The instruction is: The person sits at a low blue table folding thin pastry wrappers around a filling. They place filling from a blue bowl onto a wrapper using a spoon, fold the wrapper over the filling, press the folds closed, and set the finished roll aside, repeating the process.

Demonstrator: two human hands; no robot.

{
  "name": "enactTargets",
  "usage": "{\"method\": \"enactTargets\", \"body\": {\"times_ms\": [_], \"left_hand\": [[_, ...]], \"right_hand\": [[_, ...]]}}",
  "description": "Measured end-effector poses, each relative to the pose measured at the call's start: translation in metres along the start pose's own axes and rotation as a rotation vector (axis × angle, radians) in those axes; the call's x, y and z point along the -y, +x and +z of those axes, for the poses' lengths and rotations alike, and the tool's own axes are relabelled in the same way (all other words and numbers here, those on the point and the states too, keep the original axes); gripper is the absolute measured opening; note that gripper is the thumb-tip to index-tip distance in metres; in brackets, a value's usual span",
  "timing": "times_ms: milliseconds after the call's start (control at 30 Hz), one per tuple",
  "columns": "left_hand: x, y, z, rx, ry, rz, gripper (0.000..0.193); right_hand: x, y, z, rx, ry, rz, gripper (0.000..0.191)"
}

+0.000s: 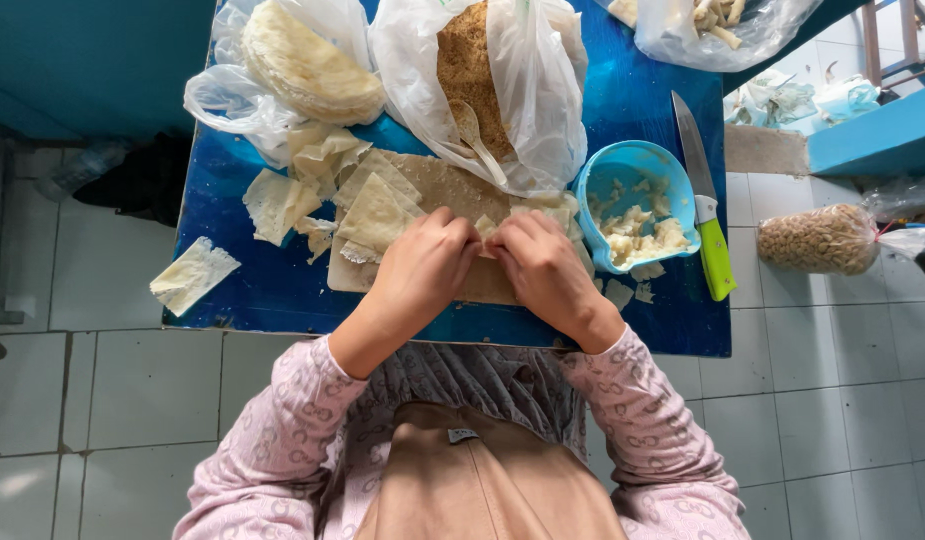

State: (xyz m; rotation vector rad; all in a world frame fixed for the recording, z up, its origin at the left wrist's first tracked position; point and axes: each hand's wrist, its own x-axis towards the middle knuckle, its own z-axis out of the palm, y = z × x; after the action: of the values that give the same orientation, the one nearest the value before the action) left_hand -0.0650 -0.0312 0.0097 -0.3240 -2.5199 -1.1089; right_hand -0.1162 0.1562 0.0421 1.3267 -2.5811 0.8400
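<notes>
both hands, left hand (419, 262) and right hand (542, 262), pinch a small pale dough wrapper piece (486, 228) over the tan wooden cutting board (437, 185), near the blue plastic bowl (637, 165).

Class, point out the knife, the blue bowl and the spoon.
knife (694, 150), head view, on the blade.
blue bowl (634, 160), head view, on the far rim.
spoon (479, 148), head view, on the handle.
</notes>
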Motion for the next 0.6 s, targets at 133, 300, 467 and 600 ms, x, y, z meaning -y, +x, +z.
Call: {"method": "enactTargets", "body": {"times_ms": [133, 300, 467, 600], "left_hand": [[0.001, 0.002, 0.0, 0.013, -0.022, -0.026, 0.008], [-0.003, -0.002, -0.008, 0.064, 0.089, 0.095, 0.004], [0.002, 0.002, -0.011, 0.067, 0.147, 0.129, 0.011], [0.009, 0.014, -0.01, 0.108, 0.076, 0.026, 0.014]], "right_hand": [[0.003, -0.004, -0.003, -0.067, -0.106, -0.184, 0.016], [-0.002, -0.001, 0.0, 0.009, -0.02, -0.026, 0.01], [-0.003, -0.001, 0.003, -0.048, -0.01, 0.043, 0.012], [-0.001, -0.001, 0.002, -0.079, -0.085, -0.058, 0.016]]}}
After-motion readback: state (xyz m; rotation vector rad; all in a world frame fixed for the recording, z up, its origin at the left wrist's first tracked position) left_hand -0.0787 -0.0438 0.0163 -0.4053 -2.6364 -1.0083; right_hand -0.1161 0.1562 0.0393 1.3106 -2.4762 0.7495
